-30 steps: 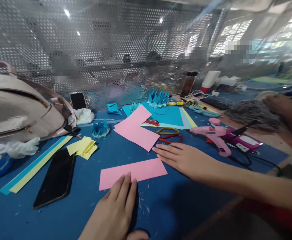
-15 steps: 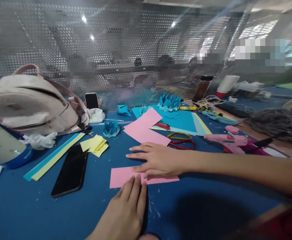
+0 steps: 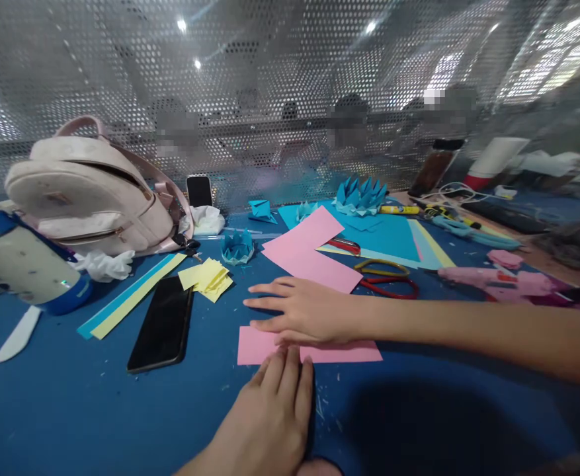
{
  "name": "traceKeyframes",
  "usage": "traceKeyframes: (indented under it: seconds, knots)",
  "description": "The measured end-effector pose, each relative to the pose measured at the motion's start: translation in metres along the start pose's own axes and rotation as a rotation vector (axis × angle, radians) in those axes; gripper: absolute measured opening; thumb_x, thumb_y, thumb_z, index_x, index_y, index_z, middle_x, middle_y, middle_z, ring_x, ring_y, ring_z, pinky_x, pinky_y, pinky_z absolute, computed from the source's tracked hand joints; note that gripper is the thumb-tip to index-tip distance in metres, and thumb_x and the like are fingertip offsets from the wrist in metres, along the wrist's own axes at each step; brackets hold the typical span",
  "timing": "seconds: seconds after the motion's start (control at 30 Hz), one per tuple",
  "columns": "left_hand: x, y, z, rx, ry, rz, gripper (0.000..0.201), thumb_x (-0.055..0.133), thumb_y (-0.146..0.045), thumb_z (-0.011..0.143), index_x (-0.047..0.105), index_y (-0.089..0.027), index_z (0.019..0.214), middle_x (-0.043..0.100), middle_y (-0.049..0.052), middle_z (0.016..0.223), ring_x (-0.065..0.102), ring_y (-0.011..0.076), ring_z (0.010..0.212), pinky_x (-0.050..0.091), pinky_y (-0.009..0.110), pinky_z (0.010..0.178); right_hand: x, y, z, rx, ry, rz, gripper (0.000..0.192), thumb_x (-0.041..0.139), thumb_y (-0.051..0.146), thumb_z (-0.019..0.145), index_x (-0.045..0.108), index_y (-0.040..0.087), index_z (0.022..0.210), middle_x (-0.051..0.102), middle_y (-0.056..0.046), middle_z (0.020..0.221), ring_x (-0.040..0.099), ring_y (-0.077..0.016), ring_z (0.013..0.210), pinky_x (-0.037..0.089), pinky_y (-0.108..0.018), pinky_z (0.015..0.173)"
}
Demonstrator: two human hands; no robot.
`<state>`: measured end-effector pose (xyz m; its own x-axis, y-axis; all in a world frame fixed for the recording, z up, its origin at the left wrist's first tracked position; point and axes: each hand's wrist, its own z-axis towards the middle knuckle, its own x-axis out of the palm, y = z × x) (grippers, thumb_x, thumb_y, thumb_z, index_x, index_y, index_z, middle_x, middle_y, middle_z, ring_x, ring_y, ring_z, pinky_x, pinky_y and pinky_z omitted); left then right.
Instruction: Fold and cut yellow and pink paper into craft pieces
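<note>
A pink paper strip (image 3: 349,352) lies flat on the blue tabletop, its long side running left to right. My right hand (image 3: 304,311) reaches in from the right, palm down and fingers spread. It rests along the strip's upper edge and covers part of it. From below, my left hand (image 3: 272,406) touches the strip's near edge with its fingertips, fingers extended and close together. Its thumb is mostly out of sight. Just beyond my right hand lie more pink paper pieces (image 3: 304,248), overlapping at an angle. Scissors (image 3: 389,277) with red and yellow handles lie beside them.
Left are a black phone (image 3: 163,327), yellow paper squares (image 3: 210,277), narrow strips (image 3: 131,297), a tumbler (image 3: 32,264) and a backpack (image 3: 91,192). Folded blue paper flowers (image 3: 359,197) stand behind. A pink glue gun (image 3: 500,281) lies right. A perforated metal panel (image 3: 270,79) rises at the back.
The view has turned slightly left, so everything sits farther right. My right hand has slid left along the pink strip. My left hand stays at the near edge.
</note>
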<state>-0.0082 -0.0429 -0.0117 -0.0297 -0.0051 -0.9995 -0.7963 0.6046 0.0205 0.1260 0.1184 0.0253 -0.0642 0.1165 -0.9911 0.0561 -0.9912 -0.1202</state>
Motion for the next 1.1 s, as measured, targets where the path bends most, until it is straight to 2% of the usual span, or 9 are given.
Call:
traceKeyframes:
  seconds: [0.13,0.37,0.5,0.57,0.63,0.73,0.83,0.97,1.1]
  knots:
    - [-0.001,0.0,-0.001,-0.004,0.011,-0.031,0.092,0.029,-0.072,0.09,0.034,0.0,0.147,0.033,0.031,0.147,0.041,0.043,0.133,0.049,0.048,0.097,0.001,0.007,-0.043,0.105,-0.028,-0.015,0.037,0.047,0.039,0.098,0.058,0.024,0.13,0.046,-0.008,0.148,0.033,-0.0261,0.14,0.035,-0.045,0.107]
    - [-0.009,-0.003,-0.002,0.016,0.005,-0.04,0.089,0.025,-0.07,0.092,0.035,0.0,0.146,0.034,0.031,0.147,0.039,0.0441,0.134,0.049,0.051,0.097,-0.014,0.028,-0.126,0.302,-0.006,-0.069,0.035,0.048,0.037,0.098,0.062,0.024,0.127,0.053,-0.01,0.141,0.044,-0.0279,0.133,0.037,-0.047,0.105]
    - [-0.018,-0.002,0.0,0.006,-0.019,-0.017,0.074,0.044,-0.058,0.094,0.041,-0.002,0.143,0.041,0.028,0.145,0.046,0.0418,0.129,0.054,0.051,0.09,-0.022,0.04,-0.154,0.4,-0.026,-0.112,0.034,0.044,0.035,0.099,0.065,0.024,0.123,0.054,-0.009,0.14,0.044,-0.0286,0.132,0.039,-0.047,0.101]
    - [-0.024,0.005,0.002,-0.017,-0.045,-0.036,0.053,0.052,-0.042,0.095,0.049,-0.01,0.137,0.053,0.021,0.139,0.056,0.0342,0.121,0.058,0.045,0.085,-0.026,0.044,-0.156,0.417,-0.031,-0.11,0.032,0.045,0.035,0.098,0.068,0.023,0.118,0.053,-0.009,0.141,0.044,-0.0291,0.133,0.039,-0.048,0.102]
    - [-0.029,0.015,0.005,-0.034,-0.104,-0.097,0.036,0.051,-0.032,0.097,0.054,-0.019,0.131,0.061,0.012,0.132,0.062,0.0238,0.114,0.059,0.036,0.084,-0.03,0.047,-0.15,0.431,-0.039,-0.09,0.031,0.049,0.038,0.097,0.07,0.022,0.114,0.054,-0.009,0.14,0.046,-0.0297,0.131,0.036,-0.049,0.105]
    - [-0.03,0.029,0.008,-0.005,-0.2,-0.031,0.051,0.056,-0.042,0.094,0.048,-0.017,0.137,0.055,0.014,0.139,0.054,0.0268,0.126,0.046,0.046,0.104,-0.028,0.049,-0.135,0.429,-0.059,-0.006,0.046,0.054,0.05,0.092,0.061,0.02,0.127,0.057,-0.01,0.137,0.048,-0.0293,0.129,0.037,-0.047,0.104]
    - [-0.023,0.035,0.01,-0.005,-0.184,0.006,0.051,0.053,-0.045,0.095,0.048,-0.017,0.138,0.055,0.013,0.139,0.054,0.0252,0.126,0.046,0.043,0.104,-0.019,0.047,-0.121,0.383,-0.066,0.087,0.068,0.056,0.057,0.088,0.047,0.015,0.141,0.055,-0.013,0.139,0.048,-0.0294,0.128,0.038,-0.046,0.103]
    - [-0.014,0.038,0.012,0.045,-0.237,0.024,0.035,0.042,-0.033,0.101,0.055,-0.015,0.129,0.061,0.013,0.133,0.06,0.0237,0.12,0.054,0.039,0.094,-0.012,0.041,-0.109,0.351,-0.046,0.129,0.056,0.055,0.051,0.091,0.055,0.014,0.133,0.058,-0.013,0.134,0.052,-0.0292,0.12,0.039,-0.045,0.099]
    - [-0.009,0.042,0.015,0.124,-0.347,0.024,0.036,0.033,-0.027,0.103,0.058,-0.011,0.124,0.065,0.015,0.126,0.065,0.0269,0.112,0.059,0.042,0.085,-0.016,0.037,-0.104,0.346,-0.031,0.145,0.047,0.057,0.045,0.091,0.059,0.015,0.127,0.062,-0.012,0.125,0.056,-0.0281,0.11,0.043,-0.042,0.09]
